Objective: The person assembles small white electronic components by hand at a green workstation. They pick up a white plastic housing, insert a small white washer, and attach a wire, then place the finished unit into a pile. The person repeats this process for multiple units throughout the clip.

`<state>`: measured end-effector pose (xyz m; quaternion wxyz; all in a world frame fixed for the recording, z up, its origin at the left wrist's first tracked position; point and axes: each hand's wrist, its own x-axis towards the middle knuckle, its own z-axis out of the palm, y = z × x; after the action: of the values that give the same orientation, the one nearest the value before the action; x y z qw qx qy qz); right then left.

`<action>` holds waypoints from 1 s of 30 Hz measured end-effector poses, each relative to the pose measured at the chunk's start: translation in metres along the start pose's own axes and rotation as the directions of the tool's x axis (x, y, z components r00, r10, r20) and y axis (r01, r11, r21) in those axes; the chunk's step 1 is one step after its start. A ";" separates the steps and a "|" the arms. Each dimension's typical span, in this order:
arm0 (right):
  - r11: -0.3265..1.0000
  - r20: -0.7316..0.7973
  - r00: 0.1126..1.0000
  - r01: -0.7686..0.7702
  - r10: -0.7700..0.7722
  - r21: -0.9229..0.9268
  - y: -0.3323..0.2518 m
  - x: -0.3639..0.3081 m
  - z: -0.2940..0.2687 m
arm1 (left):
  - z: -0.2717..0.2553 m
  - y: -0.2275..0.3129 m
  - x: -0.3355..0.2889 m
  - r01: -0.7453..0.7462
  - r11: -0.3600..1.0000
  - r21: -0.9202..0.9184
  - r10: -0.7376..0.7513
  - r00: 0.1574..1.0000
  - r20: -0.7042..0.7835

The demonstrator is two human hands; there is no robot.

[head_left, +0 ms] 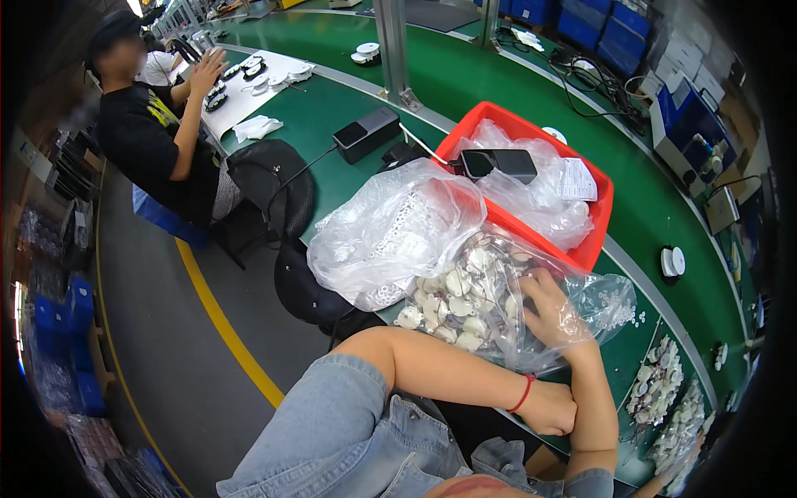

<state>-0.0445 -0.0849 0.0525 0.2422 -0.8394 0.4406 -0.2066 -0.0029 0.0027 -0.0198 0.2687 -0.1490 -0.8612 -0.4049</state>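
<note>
My right hand reaches into a clear plastic bag, its fingers apart over round cream-white parts with thin wires. Nothing shows gripped in it. Across my body lies my left forearm, a red cord on the wrist. My left hand rests against the right forearm, curled closed; its fingertips are turned out of sight, so what they hold, if anything, is hidden. Beside the bag of parts, a second clear bag contains many small white pieces. Small white rings show through plastic at the right.
Behind the bags stands a red bin with plastic bags and a black device. A black box with a cable sits left. More wired parts lie right. Beyond is a green conveyor. A co-worker sits far left.
</note>
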 end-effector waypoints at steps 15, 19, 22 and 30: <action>0.238 -0.117 0.843 -0.013 0.525 0.971 -0.007 -0.080 -0.044 | 0.004 -0.001 -0.001 0.023 0.998 0.059 -0.025 0.999 0.040; 0.134 -0.149 0.832 0.091 0.534 0.987 0.002 -0.114 -0.050 | -0.005 0.002 -0.002 0.061 0.996 0.072 -0.068 0.993 0.098; 0.170 -0.278 0.820 0.222 0.500 0.960 -0.001 -0.145 -0.054 | -0.012 0.002 0.003 0.079 0.995 0.061 -0.088 0.983 0.161; 0.310 -0.543 0.734 0.448 0.409 0.839 -0.030 -0.205 -0.076 | -0.016 0.000 0.003 0.117 0.989 0.088 -0.134 0.965 0.227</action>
<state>-0.1761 0.0850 0.1031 0.5045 -0.3949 0.2740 -0.7173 0.0001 -0.0090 -0.0097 0.1451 -0.1304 -0.9088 -0.3689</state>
